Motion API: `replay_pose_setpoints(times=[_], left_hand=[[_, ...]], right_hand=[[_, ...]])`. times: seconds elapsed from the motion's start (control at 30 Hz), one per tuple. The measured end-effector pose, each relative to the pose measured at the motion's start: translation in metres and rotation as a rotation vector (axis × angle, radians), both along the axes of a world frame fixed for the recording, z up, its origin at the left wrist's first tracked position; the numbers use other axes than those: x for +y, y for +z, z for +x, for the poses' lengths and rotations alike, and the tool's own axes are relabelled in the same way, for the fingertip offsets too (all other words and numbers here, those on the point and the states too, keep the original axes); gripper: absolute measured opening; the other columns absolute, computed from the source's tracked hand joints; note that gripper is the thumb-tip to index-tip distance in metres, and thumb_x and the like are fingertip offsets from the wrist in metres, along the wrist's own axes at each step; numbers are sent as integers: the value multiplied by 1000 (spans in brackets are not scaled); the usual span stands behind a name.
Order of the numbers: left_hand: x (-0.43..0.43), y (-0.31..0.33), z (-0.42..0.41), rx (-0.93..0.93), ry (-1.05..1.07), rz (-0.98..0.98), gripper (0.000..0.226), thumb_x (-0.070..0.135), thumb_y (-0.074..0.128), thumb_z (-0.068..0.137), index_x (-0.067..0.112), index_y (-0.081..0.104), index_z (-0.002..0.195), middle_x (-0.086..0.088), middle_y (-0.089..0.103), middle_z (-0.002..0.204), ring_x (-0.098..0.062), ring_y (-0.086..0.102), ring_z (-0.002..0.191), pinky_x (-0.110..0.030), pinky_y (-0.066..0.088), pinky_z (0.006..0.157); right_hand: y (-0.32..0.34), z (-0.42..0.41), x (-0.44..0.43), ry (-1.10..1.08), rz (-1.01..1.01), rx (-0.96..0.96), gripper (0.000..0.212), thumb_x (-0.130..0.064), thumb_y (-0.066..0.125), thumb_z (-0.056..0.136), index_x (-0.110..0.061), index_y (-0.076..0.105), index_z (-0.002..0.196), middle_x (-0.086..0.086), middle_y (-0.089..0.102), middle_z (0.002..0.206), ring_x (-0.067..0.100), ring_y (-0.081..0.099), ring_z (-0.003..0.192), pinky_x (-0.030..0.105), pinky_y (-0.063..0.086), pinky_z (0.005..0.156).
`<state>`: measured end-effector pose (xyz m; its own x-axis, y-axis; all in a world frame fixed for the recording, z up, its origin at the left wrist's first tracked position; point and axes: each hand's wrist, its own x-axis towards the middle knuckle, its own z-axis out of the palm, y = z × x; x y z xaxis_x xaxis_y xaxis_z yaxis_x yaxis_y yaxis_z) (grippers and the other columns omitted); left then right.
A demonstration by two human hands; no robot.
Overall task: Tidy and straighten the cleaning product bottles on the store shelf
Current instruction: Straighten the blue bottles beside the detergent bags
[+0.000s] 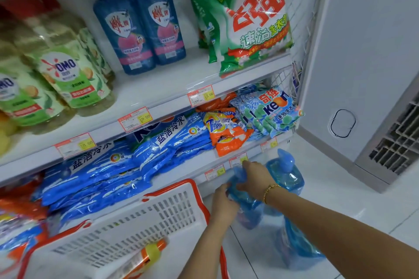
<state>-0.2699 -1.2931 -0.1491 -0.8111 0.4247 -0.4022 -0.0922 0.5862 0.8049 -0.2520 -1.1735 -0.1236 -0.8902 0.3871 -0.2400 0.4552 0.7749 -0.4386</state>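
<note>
Low at the foot of the shelf, both hands are on a blue translucent bottle (246, 205). My left hand (223, 205) grips its side, and my right hand (256, 176) curls over its top near the cap. A second blue bottle (286, 176) stands just right of it. A third blue bottle (297, 249) sits nearer me, partly hidden under my right forearm. Two dark blue bottles (140, 27) stand upright on the upper shelf, beside green OMO bottles (70, 77).
A white basket with red rim (197, 190) hangs at lower left, holding an orange-capped bottle (149, 253). Blue detergent bags (102, 172), an orange Tide bag (226, 133) and Keon bags (272, 111) lie on the middle shelf. A white cabinet (362, 63) stands right.
</note>
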Motion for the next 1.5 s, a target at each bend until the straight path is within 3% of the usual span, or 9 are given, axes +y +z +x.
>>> replay_pose_setpoints(times=[0.2, 0.37, 0.5, 0.73, 0.83, 0.9, 1.03, 1.2, 1.5], left_hand=[[-6, 11, 15, -4, -69, 177, 68, 8, 83, 70, 38, 34, 107, 25, 46, 108, -7, 49, 113, -24, 43, 99], [-5, 34, 23, 192, 17, 537, 117, 31, 96, 40, 42, 31, 137, 11, 54, 131, -10, 55, 120, -35, 52, 96], [1, 114, 3, 577, 146, 671, 123, 41, 90, 45, 29, 22, 147, 12, 43, 138, 3, 43, 126, -12, 39, 101], [-25, 237, -87, 1144, 76, 541, 118, 32, 91, 54, 19, 16, 145, 6, 32, 135, -3, 37, 124, 3, 27, 96], [-48, 266, -137, 1261, -57, 307, 112, 31, 91, 52, 38, 17, 136, 14, 27, 131, -5, 38, 123, -13, 39, 95], [-57, 277, -162, 1276, -121, 106, 116, 33, 91, 50, 31, 16, 139, 5, 31, 135, -15, 46, 119, -33, 49, 89], [-58, 276, -188, 1218, -129, -84, 119, 36, 91, 50, 18, 18, 143, 1, 35, 138, -20, 50, 117, -37, 49, 91], [-53, 254, -217, 1134, -103, -59, 120, 39, 92, 47, 21, 20, 141, 3, 38, 132, -15, 51, 115, -36, 51, 90], [-19, 243, -274, 1067, 376, 48, 113, 35, 94, 44, 10, 32, 136, -10, 43, 131, -29, 51, 119, -41, 48, 95]], right_hand=[[44, 7, 8, -22, 10, 147, 34, -31, 75, 75, -13, 47, 85, 8, 58, 90, 20, 48, 78, 27, 34, 62], [164, 8, 0, 36, 35, 483, 36, -26, 79, 64, -20, 43, 65, -4, 45, 61, 12, 38, 55, 19, 26, 44], [266, 14, -25, 140, 103, 810, 30, -27, 76, 60, -14, 52, 71, -2, 49, 61, 10, 37, 52, 24, 32, 50], [338, 5, -36, 256, -95, 1253, 35, -26, 78, 63, -9, 53, 81, 6, 57, 74, 21, 46, 63, 37, 43, 58], [322, -19, -33, 133, -309, 1340, 34, -27, 82, 65, -17, 52, 78, -7, 58, 71, 10, 52, 62, 32, 47, 58], [306, -40, -31, 15, -430, 1368, 29, -21, 82, 68, -16, 56, 80, -10, 58, 71, 3, 53, 62, 26, 50, 59], [281, -82, -33, -131, -557, 1368, 23, -19, 77, 75, -12, 57, 85, 4, 62, 78, 19, 61, 71, 33, 52, 66], [265, -125, -31, -151, -598, 1394, 17, -16, 72, 81, -21, 56, 87, -8, 59, 76, -3, 53, 62, 9, 42, 57], [246, -198, 0, 133, -350, 996, 45, -14, 45, 97, -38, 44, 135, -7, 66, 90, 9, 60, 82, 20, 50, 81]])
